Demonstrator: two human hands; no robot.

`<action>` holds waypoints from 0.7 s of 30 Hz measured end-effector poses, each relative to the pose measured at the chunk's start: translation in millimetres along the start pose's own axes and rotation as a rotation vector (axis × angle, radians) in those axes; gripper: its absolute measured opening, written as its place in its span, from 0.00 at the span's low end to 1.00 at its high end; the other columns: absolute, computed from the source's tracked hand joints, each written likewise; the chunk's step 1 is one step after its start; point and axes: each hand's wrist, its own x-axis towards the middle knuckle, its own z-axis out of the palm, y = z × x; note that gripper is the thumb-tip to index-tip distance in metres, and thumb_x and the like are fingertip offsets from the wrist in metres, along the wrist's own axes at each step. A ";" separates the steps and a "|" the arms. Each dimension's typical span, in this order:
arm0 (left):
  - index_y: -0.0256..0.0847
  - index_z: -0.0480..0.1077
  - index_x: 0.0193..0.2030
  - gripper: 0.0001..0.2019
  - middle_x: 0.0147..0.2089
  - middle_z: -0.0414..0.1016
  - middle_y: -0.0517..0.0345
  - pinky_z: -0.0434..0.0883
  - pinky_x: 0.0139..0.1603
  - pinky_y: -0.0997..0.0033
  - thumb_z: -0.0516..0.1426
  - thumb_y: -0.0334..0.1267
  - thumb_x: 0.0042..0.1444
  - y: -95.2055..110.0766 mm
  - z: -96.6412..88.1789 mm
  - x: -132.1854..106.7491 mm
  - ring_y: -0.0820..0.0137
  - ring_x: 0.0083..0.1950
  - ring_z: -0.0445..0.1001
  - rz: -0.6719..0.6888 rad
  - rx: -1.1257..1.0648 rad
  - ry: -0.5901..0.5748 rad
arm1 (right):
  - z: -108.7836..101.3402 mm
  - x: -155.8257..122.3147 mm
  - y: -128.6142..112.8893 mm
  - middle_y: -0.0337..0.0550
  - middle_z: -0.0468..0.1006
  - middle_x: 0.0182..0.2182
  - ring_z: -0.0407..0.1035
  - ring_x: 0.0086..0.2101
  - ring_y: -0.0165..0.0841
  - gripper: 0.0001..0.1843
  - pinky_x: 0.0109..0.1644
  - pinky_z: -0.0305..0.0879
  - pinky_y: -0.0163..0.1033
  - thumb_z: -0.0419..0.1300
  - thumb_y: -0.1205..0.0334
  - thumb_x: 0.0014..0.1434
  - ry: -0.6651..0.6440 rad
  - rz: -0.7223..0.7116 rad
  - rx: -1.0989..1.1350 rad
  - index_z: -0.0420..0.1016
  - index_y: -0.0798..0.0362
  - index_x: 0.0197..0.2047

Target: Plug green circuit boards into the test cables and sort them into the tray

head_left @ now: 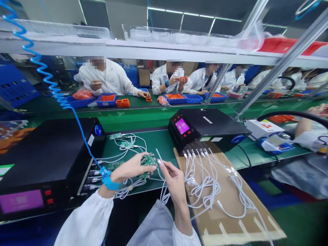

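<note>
Several green circuit boards (148, 160) are bunched in my left hand (134, 168), its fingers wrapped round them. A blue strap with a coiled cord circles that wrist. Close to the boards' right side, my right hand (173, 176) pinches a white cable plug (160, 161) between thumb and fingers. Whether the plug touches a board I cannot tell. Behind my left hand, more circuit boards (126, 145) lie on the green mat, joined to white cables (139, 147).
A black tester (205, 123) stands at the right, its white cables (205, 191) trailing over cardboard (230, 223). Another black tester (43, 153) fills the left. The blue coiled cord (51, 83) hangs across the left. A shelf (153, 48) spans above; co-workers sit opposite beside blue trays (175, 99).
</note>
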 end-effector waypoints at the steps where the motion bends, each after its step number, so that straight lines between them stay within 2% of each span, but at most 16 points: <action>1: 0.40 0.75 0.48 0.21 0.34 0.81 0.53 0.72 0.35 0.69 0.72 0.44 0.50 0.7 -3.2 -0.8 0.64 0.33 0.78 -0.025 -0.003 -0.003 | -0.9 -1.0 -1.3 0.45 0.82 0.38 0.74 0.41 0.37 0.19 0.48 0.70 0.40 0.68 0.47 0.62 -0.024 -0.002 -0.005 0.87 0.52 0.47; 5: 0.41 0.71 0.59 0.34 0.33 0.82 0.54 0.72 0.36 0.69 0.74 0.40 0.45 4.9 -17.7 -3.9 0.61 0.35 0.81 -0.110 -0.005 0.009 | -3.7 -3.8 -6.5 0.44 0.79 0.34 0.72 0.37 0.35 0.18 0.43 0.70 0.38 0.69 0.47 0.60 -0.099 0.009 -0.020 0.88 0.52 0.45; 7: 0.41 0.71 0.60 0.35 0.32 0.82 0.55 0.72 0.36 0.69 0.75 0.39 0.44 8.3 -23.1 -5.7 0.61 0.34 0.81 -0.140 0.020 0.009 | -4.1 -4.5 -8.1 0.43 0.78 0.33 0.71 0.36 0.34 0.17 0.41 0.69 0.38 0.70 0.48 0.59 -0.122 0.016 -0.012 0.88 0.52 0.44; 13: 0.42 0.75 0.56 0.32 0.32 0.83 0.55 0.72 0.37 0.68 0.75 0.38 0.41 17.4 -26.4 -8.4 0.59 0.36 0.82 -0.167 0.091 0.027 | -4.0 -6.9 -7.6 0.42 0.77 0.33 0.69 0.36 0.34 0.16 0.41 0.69 0.38 0.70 0.48 0.59 -0.184 0.045 0.020 0.89 0.51 0.42; 18: 0.41 0.78 0.45 0.25 0.31 0.81 0.56 0.70 0.35 0.69 0.76 0.41 0.38 24.3 -25.4 -9.1 0.62 0.34 0.78 -0.135 0.057 -0.045 | -5.8 -8.4 -6.6 0.42 0.76 0.33 0.69 0.36 0.33 0.16 0.41 0.68 0.37 0.71 0.48 0.59 -0.183 0.061 0.029 0.89 0.51 0.43; 21: 0.40 0.78 0.44 0.25 0.31 0.81 0.54 0.70 0.35 0.69 0.75 0.43 0.39 28.3 -24.9 -9.4 0.62 0.34 0.78 -0.159 0.081 -0.069 | -7.0 -8.8 -6.9 0.42 0.76 0.33 0.69 0.36 0.32 0.16 0.41 0.67 0.37 0.71 0.48 0.59 -0.196 0.063 0.025 0.89 0.51 0.42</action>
